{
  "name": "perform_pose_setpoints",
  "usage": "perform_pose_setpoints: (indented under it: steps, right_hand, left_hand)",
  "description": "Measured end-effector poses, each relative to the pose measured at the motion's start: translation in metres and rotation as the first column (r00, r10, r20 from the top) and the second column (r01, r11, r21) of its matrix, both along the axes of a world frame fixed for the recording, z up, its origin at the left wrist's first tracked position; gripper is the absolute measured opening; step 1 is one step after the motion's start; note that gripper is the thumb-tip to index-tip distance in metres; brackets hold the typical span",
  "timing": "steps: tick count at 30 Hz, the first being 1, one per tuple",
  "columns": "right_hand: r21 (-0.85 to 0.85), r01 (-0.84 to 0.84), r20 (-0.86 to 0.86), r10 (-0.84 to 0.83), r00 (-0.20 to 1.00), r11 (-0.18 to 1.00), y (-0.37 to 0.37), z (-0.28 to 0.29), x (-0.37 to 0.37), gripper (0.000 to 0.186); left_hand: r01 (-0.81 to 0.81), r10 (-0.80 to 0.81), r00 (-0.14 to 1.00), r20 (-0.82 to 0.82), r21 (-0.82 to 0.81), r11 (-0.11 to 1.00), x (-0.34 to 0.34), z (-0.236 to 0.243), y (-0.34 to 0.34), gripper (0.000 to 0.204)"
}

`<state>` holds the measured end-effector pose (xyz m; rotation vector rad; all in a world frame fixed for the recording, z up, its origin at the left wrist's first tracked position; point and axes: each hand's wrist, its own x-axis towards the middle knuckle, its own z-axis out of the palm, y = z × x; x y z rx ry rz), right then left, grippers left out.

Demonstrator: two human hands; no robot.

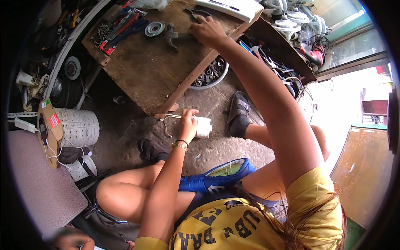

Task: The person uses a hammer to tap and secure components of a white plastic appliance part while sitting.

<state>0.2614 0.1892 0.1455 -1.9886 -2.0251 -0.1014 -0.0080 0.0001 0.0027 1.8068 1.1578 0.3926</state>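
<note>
My left hand (189,123) is closed around a white plastic housing (203,127), rounded and short, above the floor in front of the bench. Pale wires (171,116) trail from it toward the bench corner. My right arm reaches far out over the wooden bench (137,71). There my right hand (208,31) is low over the top with its fingers spread, beside a thin dark curved tool (194,13). Whether the fingertips touch that tool cannot be made out. A grey metal bracket-like piece (171,36) and a round grey disc (154,28) lie left of this hand.
Pliers and cutters (125,31) lie beside loose screws (101,33) at the bench's far left. A basin of small parts (211,75) stands under its right edge. White fan-like parts (287,23) and a red power tool (313,54) are at right. A white perforated drum (79,127) stands left.
</note>
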Motion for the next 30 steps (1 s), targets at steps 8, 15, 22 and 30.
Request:
perform_pose_setpoints:
  steps: [8, 15, 22, 30]
  right_hand:
    - [0.109, -0.088, 0.068, 0.081, 0.994, 0.99, -0.033, 0.009, 0.01, 0.035]
    - [-0.19, -0.006, -0.672, -0.126, 0.73, 0.982, -0.158, 0.089, 0.027, 0.027]
    - [-0.41, 0.24, -0.912, -0.393, -0.119, 0.88, -0.309, 0.122, 0.041, 0.038]
    - [-0.166, 0.388, -0.96, -0.059, -0.273, 0.906, -0.305, 0.122, 0.036, 0.037]
  left_hand:
    - [0.16, -0.087, 0.967, -0.24, 0.307, 0.938, 0.01, -0.059, 0.015, 0.047]
    - [0.329, -0.262, 0.798, -0.542, 0.029, 0.944, 0.003, -0.099, 0.051, 0.046]
    - [0.471, -0.327, 0.728, -0.603, 0.092, 0.878, 0.003, -0.117, 0.057, 0.021]
    - [-0.229, 0.165, 0.885, -0.436, -0.1, 0.968, -0.025, -0.119, 0.04, 0.047]
